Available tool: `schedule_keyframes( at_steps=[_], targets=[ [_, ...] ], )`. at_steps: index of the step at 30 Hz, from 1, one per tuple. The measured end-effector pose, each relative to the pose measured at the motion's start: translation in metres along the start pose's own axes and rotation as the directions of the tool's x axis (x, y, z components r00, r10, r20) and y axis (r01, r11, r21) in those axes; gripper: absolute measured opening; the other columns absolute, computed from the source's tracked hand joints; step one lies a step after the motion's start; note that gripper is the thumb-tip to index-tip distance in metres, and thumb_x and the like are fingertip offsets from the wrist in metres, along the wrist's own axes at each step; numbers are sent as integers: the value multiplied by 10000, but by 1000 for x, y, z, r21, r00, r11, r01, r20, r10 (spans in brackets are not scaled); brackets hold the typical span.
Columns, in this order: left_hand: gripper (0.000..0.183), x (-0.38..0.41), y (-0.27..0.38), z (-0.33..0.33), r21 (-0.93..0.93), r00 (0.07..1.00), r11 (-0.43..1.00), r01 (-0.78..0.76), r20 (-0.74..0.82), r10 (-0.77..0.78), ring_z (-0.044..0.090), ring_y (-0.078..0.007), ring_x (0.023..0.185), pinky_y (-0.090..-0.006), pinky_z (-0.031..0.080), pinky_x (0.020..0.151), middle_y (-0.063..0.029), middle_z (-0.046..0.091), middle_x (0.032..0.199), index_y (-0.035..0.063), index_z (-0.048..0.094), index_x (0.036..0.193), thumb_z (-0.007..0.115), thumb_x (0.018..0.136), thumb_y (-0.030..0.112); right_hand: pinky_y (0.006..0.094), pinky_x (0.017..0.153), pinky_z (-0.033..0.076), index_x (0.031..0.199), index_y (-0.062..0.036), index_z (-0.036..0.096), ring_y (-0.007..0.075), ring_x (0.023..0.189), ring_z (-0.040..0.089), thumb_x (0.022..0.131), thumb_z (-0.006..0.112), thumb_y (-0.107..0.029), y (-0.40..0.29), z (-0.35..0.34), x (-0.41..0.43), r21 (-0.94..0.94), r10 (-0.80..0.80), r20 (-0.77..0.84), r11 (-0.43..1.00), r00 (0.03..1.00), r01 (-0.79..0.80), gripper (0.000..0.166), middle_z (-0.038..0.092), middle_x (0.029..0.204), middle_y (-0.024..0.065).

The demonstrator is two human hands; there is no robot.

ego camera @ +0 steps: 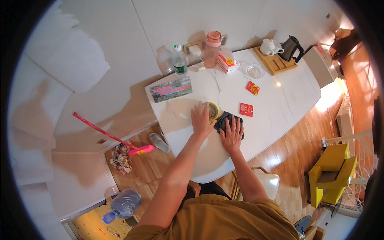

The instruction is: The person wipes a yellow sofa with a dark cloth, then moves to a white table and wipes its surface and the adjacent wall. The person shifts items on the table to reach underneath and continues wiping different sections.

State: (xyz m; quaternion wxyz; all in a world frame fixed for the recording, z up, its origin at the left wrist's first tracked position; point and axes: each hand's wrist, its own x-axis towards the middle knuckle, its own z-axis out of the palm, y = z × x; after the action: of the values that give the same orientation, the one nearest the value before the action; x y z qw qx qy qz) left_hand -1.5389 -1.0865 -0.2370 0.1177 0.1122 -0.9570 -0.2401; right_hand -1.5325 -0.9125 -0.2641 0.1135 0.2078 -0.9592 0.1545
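My left hand [201, 121] is against the left side of a round container [216, 110] with a yellow rim. Its thumb is at the near side and its fingers reach along the left edge; small brownish pieces show inside. Just to the right, my right hand [231, 132] lies flat, fingers apart, on a crumpled black plastic bag or cloth [221, 122]. Both rest on a white marble-patterned table [264, 120]. A red packet [246, 109] lies right of the black piece, and a red and yellow packet [252, 88] farther back.
Along the wall stand a water bottle [180, 61], a pink bottle [212, 49], a tissue pack [228, 62], a glass ashtray [255, 71] and a wooden tray [277, 67] with white cups and a black kettle [291, 49]. A printed card [171, 89] lies left. A pink broom [141, 150] leans below.
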Motion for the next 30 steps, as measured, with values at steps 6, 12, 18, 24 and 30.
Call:
schedule_keyframes(
  at_steps=[6,12,18,24,30],
  targets=[
    [915,10,-43,-8,5,989,994,108,-98,-107,318,-436,1382,-563,237,1145,-203,268,1549,112,350,1476,824,716,298,573,1174,145,1427,-110,477,402,1469,205,879,620,-434,-38,10,-9,111,-316,105,946,943,305,653,300,1570,174],
    [969,9,-74,-31,0,972,983,183,-153,-181,274,-450,1408,-537,216,1160,-235,205,1572,137,291,1515,829,721,273,544,1164,198,1407,-126,506,358,1452,266,884,621,-430,-17,18,48,173,-421,122,901,899,399,616,348,1553,140],
    [969,-26,-66,-46,-126,951,979,162,-246,-189,239,-452,1426,-537,211,1158,-266,198,1572,92,229,1540,786,762,250,569,1143,222,1415,-123,496,388,1430,291,908,597,-392,-8,56,132,48,-223,-91,973,971,227,583,376,1531,156],
    [870,-126,-60,-40,-58,969,980,192,-146,-199,226,-460,1438,-570,194,1159,-269,233,1565,29,256,1523,718,830,280,588,1139,228,1401,-78,502,419,1411,314,897,603,-379,-34,45,77,77,-324,-84,941,942,330,595,372,1522,200],
    [765,-183,-42,-41,77,995,993,92,35,-95,198,-473,1452,-613,154,1160,-262,207,1580,68,315,1518,644,856,266,610,1132,227,1411,-76,482,436,1419,298,848,656,-371,-48,-23,-55,233,-483,165,866,860,442,659,350,1532,214]
  ],
)
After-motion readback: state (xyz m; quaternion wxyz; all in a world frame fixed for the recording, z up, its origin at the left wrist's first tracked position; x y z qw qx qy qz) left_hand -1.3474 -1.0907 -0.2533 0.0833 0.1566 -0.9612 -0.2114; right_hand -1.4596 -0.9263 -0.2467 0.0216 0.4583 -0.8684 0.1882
